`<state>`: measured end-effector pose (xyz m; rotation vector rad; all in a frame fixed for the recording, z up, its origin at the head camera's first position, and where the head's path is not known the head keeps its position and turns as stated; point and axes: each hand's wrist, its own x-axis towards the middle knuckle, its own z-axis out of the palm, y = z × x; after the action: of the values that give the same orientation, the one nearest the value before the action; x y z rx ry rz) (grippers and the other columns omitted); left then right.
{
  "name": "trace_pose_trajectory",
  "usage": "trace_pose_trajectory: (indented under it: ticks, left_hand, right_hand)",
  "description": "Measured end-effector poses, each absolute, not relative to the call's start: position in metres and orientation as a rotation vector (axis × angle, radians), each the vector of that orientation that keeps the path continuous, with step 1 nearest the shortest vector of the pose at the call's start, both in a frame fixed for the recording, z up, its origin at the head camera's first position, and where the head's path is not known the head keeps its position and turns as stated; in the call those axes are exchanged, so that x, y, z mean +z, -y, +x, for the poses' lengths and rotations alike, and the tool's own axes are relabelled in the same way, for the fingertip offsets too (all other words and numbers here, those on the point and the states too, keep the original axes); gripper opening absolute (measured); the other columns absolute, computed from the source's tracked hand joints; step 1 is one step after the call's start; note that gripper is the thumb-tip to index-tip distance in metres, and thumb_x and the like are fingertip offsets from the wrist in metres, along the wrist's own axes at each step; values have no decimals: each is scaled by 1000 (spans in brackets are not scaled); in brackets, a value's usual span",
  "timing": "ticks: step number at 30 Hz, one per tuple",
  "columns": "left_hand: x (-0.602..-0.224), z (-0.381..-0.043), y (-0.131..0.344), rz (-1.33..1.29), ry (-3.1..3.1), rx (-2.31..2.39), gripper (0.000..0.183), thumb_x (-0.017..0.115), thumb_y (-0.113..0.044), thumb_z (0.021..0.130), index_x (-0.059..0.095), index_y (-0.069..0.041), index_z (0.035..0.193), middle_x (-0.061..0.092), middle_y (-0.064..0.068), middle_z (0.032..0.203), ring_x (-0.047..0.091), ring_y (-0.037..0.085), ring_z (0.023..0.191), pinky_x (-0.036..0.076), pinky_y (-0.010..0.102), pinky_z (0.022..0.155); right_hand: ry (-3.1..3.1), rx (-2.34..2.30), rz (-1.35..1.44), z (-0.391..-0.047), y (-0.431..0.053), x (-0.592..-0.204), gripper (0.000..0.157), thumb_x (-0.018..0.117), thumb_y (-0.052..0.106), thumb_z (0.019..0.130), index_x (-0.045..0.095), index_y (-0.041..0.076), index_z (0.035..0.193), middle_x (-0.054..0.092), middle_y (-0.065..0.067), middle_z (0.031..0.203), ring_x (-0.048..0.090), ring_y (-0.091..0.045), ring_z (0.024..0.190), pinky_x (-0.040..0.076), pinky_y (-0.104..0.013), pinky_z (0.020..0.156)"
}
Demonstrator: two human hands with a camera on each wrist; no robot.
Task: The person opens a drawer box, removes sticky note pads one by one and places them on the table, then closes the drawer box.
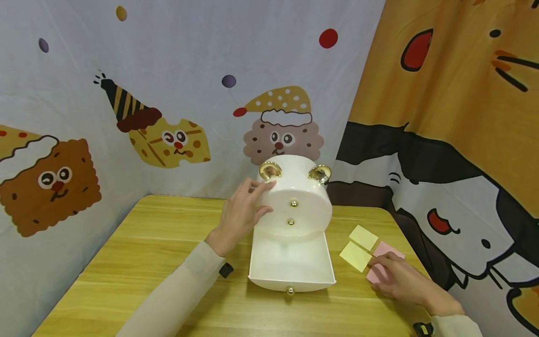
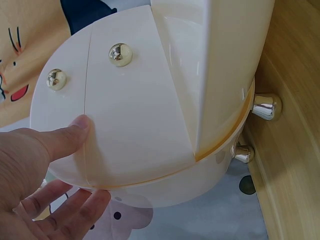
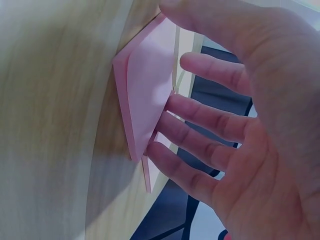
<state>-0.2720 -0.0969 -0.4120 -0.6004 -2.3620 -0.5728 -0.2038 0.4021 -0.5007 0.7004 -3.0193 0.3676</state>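
Observation:
A white rounded drawer box (image 1: 290, 180) with gold ear shapes and gold knobs stands on the table, its bottom drawer (image 1: 290, 262) pulled out with nothing in it. My left hand (image 1: 241, 213) rests on the box's left side. In the left wrist view the thumb (image 2: 75, 131) lies on the front face and the other fingers (image 2: 82, 210) reach along the side. To the right, my right hand (image 1: 402, 278) holds a pink sticky note pad (image 3: 147, 75) between thumb and fingers, with fingertips at its edge. A second pink pad (image 1: 389, 250) lies just behind it.
Two yellow sticky note pads (image 1: 355, 256) lie between the drawer and the pink pads. The wooden table (image 1: 168, 262) reaches back to a white printed curtain (image 1: 168, 56); an orange and black printed curtain (image 1: 455, 103) hangs along the right edge.

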Motion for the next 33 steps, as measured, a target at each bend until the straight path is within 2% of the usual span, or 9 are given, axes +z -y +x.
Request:
trace_pose_trajectory:
  ticks: [4,8,21,33]
  left_hand:
    - [-412,-272,97,-606,2358,-571,71,97,-34,96,69,-28,160,70,13,131,80,30,115,69,38,68]
    - [-413,-273,97,-616,2343,-569,71,98,-33,95,69,-28,160,70,13,130,80,30,114,69,38,68]
    - [-414,-274,96,-606,2353,-576,72,98,-34,95,68,-29,161,70,13,130,80,30,113,69,37,67]
    - [-416,-275,96,-612,2323,-556,72,98,-34,94,69,-28,160,70,12,127,80,29,109,68,36,65]
  right_hand:
    - [2985,370,702,-204,-403,-502,49,104,44,88,80,27,128,73,-1,133,72,-19,111,64,-39,90]
    - [2935,356,726,-204,-403,-503,45,102,39,91,81,23,128,73,-1,132,74,-17,109,66,-38,89]
    - [2801,310,778,-204,-395,-498,40,101,24,91,84,17,125,75,0,130,74,-19,111,70,-45,91]
    - [2708,346,821,-202,-380,-492,45,104,27,88,82,24,126,72,9,130,72,-13,113,68,-40,90]
